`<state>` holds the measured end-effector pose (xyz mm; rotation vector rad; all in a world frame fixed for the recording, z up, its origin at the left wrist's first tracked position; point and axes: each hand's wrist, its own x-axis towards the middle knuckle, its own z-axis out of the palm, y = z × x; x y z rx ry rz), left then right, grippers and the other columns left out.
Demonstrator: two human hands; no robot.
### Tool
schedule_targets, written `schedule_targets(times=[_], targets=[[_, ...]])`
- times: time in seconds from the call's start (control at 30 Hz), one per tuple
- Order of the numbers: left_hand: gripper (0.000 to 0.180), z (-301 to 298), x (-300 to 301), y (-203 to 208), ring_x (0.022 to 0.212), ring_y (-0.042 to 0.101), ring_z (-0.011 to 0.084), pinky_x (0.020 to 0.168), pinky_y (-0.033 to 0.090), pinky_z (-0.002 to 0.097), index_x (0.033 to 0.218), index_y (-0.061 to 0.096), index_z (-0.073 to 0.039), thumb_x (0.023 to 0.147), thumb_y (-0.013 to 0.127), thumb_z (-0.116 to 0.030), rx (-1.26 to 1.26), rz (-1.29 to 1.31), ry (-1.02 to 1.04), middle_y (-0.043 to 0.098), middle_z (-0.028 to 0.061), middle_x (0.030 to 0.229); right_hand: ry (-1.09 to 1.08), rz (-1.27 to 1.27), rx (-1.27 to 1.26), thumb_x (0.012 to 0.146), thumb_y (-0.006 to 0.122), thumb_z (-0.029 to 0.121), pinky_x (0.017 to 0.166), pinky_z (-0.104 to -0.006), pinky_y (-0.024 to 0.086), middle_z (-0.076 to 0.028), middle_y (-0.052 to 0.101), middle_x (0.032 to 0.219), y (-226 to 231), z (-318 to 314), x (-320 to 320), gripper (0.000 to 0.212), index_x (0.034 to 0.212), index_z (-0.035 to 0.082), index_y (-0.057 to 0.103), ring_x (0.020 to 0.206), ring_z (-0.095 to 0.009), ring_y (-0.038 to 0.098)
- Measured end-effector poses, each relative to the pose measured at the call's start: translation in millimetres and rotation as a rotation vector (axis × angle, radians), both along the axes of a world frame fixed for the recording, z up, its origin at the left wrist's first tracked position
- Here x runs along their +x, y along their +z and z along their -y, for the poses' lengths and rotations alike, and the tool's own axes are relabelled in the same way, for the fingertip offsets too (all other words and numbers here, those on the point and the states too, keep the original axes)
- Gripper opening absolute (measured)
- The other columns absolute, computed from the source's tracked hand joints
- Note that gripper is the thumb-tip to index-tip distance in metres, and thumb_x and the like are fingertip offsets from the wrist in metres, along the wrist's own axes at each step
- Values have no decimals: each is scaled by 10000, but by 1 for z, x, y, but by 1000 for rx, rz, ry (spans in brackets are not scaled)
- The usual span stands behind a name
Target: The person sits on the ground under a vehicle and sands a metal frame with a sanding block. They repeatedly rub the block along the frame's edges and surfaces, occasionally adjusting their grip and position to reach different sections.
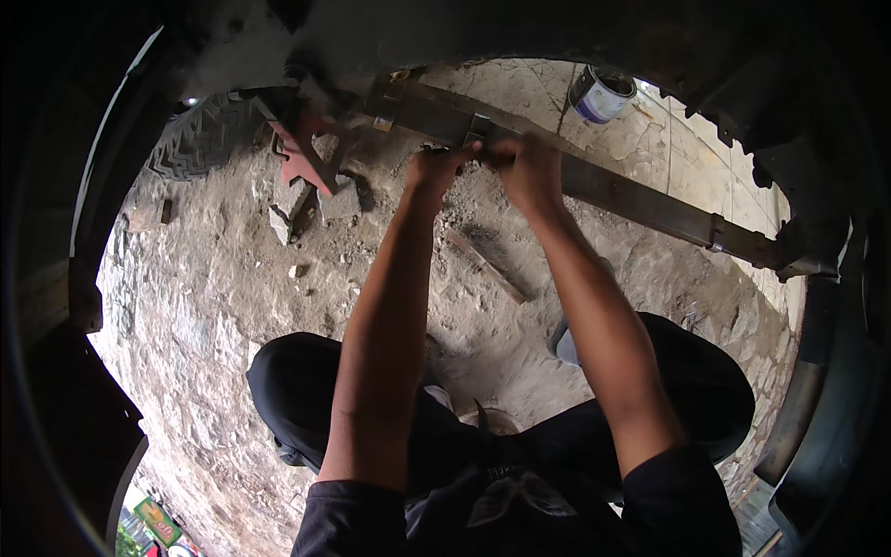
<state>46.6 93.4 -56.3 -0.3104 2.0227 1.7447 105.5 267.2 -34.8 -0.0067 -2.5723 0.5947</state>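
A long dark leaf spring (640,200) runs from the upper left to the right, with metal clips around it. My left hand (436,174) is closed at the spring's near edge, its thumb and fingertips just below a shiny clip (477,128). Close beside it on the right, my right hand (534,172) is curled against the spring, its fingers somewhat blurred. What either hand grips is hidden by the fingers. On the ground below both hands lies a narrow flat strip (487,266), wood or metal, I cannot tell which.
A red jack stand (302,148) stands at the left by broken concrete blocks (339,200), with a treaded tire (200,139) behind it. Beyond the spring sits a white and purple can (601,95). Dark vehicle parts overhang the top and sides. Small stones dot the rough dirt ground.
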Motion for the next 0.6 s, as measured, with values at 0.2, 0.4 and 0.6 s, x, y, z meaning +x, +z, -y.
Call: schedule_targets(times=[0.2, 0.4, 0.6], targets=[[562, -4, 4, 0, 746, 563, 144, 710, 446, 340, 988, 805, -18, 711, 993, -469, 6, -30, 27, 698, 23, 862, -159, 60, -342, 809, 925, 285, 761, -390, 585, -126, 755, 929, 12, -5, 51, 244, 993, 149, 839, 806, -266, 747], [496, -2, 6, 6, 486, 283, 58, 459, 205, 309, 912, 756, -75, 727, 1000, -465, 67, -10, 20, 447, -66, 683, -124, 50, -311, 838, 898, 243, 759, -389, 582, -126, 780, 849, 36, -14, -15, 184, 964, 124, 836, 790, -273, 760], [499, -3, 6, 4, 512, 305, 53, 475, 216, 308, 919, 753, -63, 731, 998, -455, 71, -65, 45, 463, -58, 702, -75, 202, -250, 859, 867, 204, 821, -390, 597, -106, 809, 906, 28, 0, -8, 139, 984, 147, 850, 840, -274, 783]])
